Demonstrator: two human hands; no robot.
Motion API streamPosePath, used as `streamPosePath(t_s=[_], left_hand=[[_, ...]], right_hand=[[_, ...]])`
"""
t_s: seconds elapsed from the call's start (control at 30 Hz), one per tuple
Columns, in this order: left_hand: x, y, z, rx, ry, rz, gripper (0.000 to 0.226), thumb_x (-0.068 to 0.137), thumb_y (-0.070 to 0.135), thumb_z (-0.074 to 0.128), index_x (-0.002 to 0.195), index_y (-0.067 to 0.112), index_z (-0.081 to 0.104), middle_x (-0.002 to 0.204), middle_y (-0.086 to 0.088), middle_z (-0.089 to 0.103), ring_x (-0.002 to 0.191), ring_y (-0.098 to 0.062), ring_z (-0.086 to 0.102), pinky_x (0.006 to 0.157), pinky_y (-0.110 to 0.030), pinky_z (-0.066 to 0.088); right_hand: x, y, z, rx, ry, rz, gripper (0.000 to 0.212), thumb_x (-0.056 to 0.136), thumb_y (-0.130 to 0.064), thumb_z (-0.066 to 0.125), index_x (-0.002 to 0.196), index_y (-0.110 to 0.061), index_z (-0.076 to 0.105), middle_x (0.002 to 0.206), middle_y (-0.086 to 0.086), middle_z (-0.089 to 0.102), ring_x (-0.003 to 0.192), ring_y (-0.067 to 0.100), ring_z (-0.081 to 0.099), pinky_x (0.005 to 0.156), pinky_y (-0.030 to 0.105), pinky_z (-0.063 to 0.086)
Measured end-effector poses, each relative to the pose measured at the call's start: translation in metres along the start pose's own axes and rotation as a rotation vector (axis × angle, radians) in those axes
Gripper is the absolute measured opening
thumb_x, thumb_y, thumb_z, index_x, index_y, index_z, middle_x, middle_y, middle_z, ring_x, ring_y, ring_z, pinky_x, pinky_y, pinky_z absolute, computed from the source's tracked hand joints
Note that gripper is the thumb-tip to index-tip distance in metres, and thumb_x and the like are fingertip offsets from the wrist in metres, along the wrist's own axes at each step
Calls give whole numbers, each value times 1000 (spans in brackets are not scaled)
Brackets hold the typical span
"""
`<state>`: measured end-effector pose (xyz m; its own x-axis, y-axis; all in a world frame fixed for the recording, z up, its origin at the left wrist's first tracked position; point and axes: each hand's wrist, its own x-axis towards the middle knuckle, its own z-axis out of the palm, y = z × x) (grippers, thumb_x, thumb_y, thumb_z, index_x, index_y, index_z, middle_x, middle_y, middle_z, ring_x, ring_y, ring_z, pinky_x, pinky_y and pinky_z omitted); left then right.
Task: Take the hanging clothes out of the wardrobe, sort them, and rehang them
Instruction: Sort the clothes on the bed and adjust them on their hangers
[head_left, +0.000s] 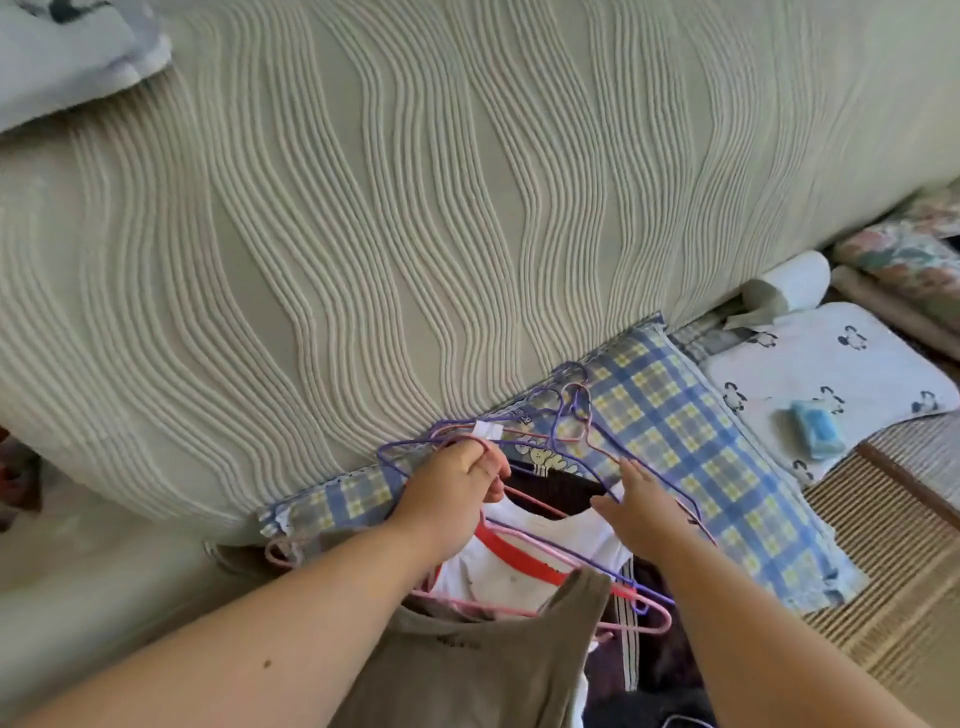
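Note:
A pile of clothes on hangers lies at the bed's near edge. On top nearest me is an olive tank top (483, 670). Beyond it lies a white shirt with red trim (545, 551), then a dark garment (561, 486). Several purple hangers (576, 415) and pink hangers (649, 618) are tangled over the pile. My left hand (452, 493) pinches a purple hanger wire near a white tag (488, 431). My right hand (639, 509) rests flat, fingers spread, on the white shirt beside a purple hanger arm, holding nothing that I can see.
A cream ribbed bedspread (363, 208) covers the bed. A blue-yellow plaid pillow (675, 431) lies under the hangers. A white penguin-print pillow (831, 374) with a blue packet (818, 434) sits to the right, on a woven mat (883, 571). A grey pillow (62, 52) is at top left.

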<state>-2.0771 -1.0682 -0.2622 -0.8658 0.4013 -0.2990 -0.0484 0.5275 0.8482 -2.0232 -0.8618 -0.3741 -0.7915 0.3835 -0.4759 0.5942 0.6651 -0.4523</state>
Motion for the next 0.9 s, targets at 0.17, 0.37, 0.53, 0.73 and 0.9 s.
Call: streamPosePath(t_s=[0.17, 0.37, 0.53, 0.73, 0.9], left_hand=[[23, -10, 2, -38, -29, 17, 32, 101, 9, 38, 74, 14, 55, 77, -11, 57, 65, -8, 55, 51, -6, 40], [25, -26, 6, -54, -68, -12, 30, 100, 10, 39, 76, 12, 57, 77, -10, 59, 60, -3, 54, 51, -6, 38], [17, -24, 13, 8, -73, -2, 31, 100, 10, 41, 74, 14, 58, 75, -9, 60, 49, 5, 51, 52, -6, 37], [-8, 4, 6, -10, -48, 8, 30, 99, 11, 42, 76, 18, 60, 77, -5, 61, 69, -9, 57, 62, -11, 43], [-45, 44, -19, 56, -1, 68, 25, 98, 22, 46, 78, 27, 59, 83, 0, 65, 77, -9, 58, 71, -22, 42]], right_hand=[[42, 8, 22, -100, -91, 124, 83, 92, -50, 49, 151, -21, -2, 159, 1, -5, 146, 30, -6, 114, 58, 13], [46, 16, 25, -277, -50, 94, 56, 94, -41, 47, 144, -24, 28, 147, 9, 35, 136, 31, 30, 109, 55, 22], [25, 19, 14, 106, 135, -18, 17, 97, -24, 43, 90, -21, 58, 88, 3, 62, 83, 24, 58, 63, 30, 44], [-48, -7, -20, 316, 36, -151, 11, 93, -23, 57, 82, -21, 56, 70, -6, 63, 61, 6, 55, 55, 19, 41], [-111, -48, -51, 335, 29, -212, 18, 91, -31, 59, 76, -21, 57, 62, -6, 55, 55, 8, 47, 54, 21, 37]])
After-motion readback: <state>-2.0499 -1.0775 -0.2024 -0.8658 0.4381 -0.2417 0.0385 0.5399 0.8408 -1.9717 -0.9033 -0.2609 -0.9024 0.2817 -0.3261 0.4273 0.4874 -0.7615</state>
